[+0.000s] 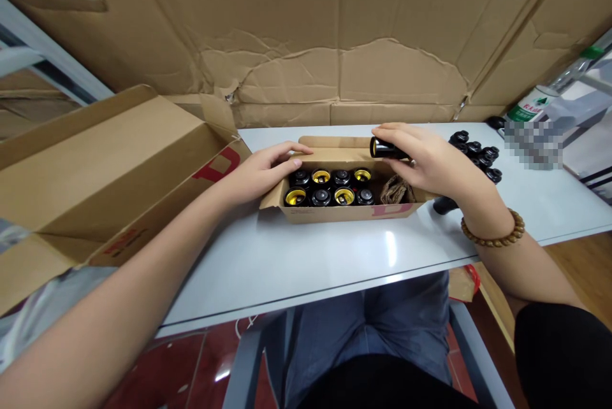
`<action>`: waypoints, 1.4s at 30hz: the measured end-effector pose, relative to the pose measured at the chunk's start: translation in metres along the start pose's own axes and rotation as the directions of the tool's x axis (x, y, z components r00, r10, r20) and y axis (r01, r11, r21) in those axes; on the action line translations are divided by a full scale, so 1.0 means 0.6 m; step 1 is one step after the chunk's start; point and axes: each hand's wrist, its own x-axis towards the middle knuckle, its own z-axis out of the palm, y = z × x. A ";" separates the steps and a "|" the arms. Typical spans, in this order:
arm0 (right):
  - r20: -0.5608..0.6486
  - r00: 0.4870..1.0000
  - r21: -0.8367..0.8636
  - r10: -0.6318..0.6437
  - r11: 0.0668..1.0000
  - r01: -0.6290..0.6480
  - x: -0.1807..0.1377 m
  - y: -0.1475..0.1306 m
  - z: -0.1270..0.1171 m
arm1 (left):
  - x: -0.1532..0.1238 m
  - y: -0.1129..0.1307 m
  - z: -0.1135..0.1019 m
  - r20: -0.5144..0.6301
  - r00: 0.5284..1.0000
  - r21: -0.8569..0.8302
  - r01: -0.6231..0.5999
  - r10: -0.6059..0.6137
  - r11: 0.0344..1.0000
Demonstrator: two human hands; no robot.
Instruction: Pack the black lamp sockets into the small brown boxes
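A packing area, shown by a white worktable [287, 269], cardboard sheeting [306, 27] and open cartons [109, 167]

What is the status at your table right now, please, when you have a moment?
Right hand gripping black socket above cardboard box. Left hand open at box rim. Eight sockets inside, beside crumpled brown paper.
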 end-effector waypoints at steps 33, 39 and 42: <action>0.124 0.987 0.006 0.105 0.994 -0.107 0.000 -0.012 -0.011 | -0.002 0.003 -0.001 0.002 1.000 -0.014 0.011 -0.011 1.000; 0.118 0.986 0.013 0.121 0.992 -0.123 0.001 -0.005 -0.006 | -0.002 0.005 -0.001 0.002 1.000 -0.011 0.010 -0.010 1.000; 0.087 0.988 -0.001 0.129 0.992 -0.130 0.001 -0.003 -0.007 | -0.002 0.007 -0.001 -0.004 1.000 -0.002 0.014 -0.014 1.000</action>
